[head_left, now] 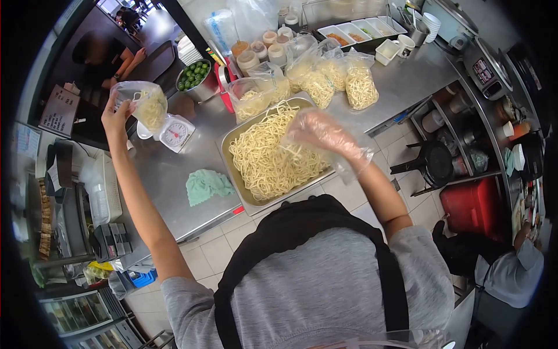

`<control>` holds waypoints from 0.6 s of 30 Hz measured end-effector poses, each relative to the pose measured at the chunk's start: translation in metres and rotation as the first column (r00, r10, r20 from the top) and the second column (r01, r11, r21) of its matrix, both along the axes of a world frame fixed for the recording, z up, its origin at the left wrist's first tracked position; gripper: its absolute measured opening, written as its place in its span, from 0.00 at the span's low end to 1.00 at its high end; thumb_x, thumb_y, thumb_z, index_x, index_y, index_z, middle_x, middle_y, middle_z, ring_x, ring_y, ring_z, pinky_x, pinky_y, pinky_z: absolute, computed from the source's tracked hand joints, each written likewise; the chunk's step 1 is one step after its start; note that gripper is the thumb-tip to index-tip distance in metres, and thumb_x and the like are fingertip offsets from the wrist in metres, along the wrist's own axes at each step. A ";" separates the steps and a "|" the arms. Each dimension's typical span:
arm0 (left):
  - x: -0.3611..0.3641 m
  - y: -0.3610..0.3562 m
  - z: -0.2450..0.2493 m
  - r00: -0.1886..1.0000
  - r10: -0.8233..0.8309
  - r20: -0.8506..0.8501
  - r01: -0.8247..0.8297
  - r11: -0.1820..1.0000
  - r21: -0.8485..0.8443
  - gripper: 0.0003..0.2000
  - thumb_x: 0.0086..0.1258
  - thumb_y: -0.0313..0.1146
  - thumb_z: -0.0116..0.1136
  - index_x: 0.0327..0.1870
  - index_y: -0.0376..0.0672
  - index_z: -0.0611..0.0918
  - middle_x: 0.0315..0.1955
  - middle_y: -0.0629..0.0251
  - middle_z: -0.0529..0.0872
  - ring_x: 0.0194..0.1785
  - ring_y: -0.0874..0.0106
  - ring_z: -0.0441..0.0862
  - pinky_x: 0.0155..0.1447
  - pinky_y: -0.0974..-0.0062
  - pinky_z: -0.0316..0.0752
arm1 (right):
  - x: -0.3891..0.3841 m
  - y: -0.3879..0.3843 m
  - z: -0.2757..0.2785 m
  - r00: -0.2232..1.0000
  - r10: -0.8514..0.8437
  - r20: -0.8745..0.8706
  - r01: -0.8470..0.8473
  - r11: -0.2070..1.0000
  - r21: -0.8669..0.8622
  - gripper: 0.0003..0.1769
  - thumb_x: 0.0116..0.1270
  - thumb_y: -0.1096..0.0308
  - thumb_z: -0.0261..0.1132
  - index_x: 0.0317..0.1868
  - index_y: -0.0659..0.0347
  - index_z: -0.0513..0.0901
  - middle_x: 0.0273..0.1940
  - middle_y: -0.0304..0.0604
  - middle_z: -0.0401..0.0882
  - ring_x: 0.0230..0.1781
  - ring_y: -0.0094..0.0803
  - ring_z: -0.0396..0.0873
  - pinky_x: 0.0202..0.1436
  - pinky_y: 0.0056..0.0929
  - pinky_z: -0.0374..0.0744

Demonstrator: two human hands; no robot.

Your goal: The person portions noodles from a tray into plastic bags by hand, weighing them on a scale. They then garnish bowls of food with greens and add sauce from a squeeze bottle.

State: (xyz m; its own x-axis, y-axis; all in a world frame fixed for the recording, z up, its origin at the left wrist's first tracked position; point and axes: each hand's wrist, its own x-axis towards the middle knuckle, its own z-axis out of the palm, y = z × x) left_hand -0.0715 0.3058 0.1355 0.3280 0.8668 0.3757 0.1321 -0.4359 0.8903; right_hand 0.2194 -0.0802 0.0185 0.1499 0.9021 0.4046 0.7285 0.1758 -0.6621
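Note:
My left hand (116, 113) holds up a clear plastic bag of noodles (146, 104) just above a small white kitchen scale (174, 132). My right hand (317, 134), in a clear plastic glove, reaches into the pile of yellow noodles (270, 157) in a metal tray (228, 145) and grips some strands. Several filled noodle bags (325, 78) lie on the steel counter beyond the tray.
A green cloth (206, 185) lies left of the tray. A bowl of limes (195, 75), lidded cups (261, 49) and white condiment trays (354, 32) stand further back. A person sits beyond the counter at upper left; another crouches at lower right near a red box (474, 206).

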 end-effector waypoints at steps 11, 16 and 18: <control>0.020 -0.162 0.014 0.882 -0.406 0.238 0.467 0.817 -0.339 0.28 0.58 0.15 0.49 0.65 0.33 0.65 0.61 0.61 0.71 0.34 0.85 0.80 0.36 0.90 0.78 | 0.009 0.040 0.160 0.766 0.466 -0.443 -0.434 0.883 0.179 0.11 0.59 0.63 0.66 0.36 0.62 0.83 0.32 0.39 0.82 0.33 0.25 0.80 0.36 0.24 0.78; 0.014 -0.191 0.002 0.862 -0.481 0.158 0.503 0.779 -0.375 0.32 0.55 0.14 0.50 0.66 0.34 0.63 0.66 0.59 0.65 0.33 0.83 0.80 0.36 0.87 0.79 | -0.001 0.047 0.231 0.728 0.600 -0.331 -0.487 0.793 0.366 0.10 0.61 0.64 0.65 0.37 0.62 0.83 0.31 0.41 0.83 0.30 0.24 0.79 0.32 0.23 0.77; 0.012 -0.200 0.000 0.878 -0.451 0.161 0.477 0.794 -0.377 0.32 0.55 0.14 0.51 0.66 0.34 0.63 0.66 0.59 0.64 0.33 0.83 0.80 0.35 0.87 0.79 | -0.002 0.051 0.248 0.760 0.603 -0.243 -0.496 0.779 0.383 0.10 0.60 0.64 0.65 0.37 0.62 0.83 0.31 0.41 0.83 0.30 0.24 0.79 0.32 0.23 0.77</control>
State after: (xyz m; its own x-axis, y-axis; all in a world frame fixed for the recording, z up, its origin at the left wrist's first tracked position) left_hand -0.0599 0.1059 0.1359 0.7176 0.6930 0.0686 -0.0545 -0.0423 0.9976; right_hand 0.2173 -0.0297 0.2669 -0.1636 0.7245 0.6696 0.1877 0.6892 -0.6998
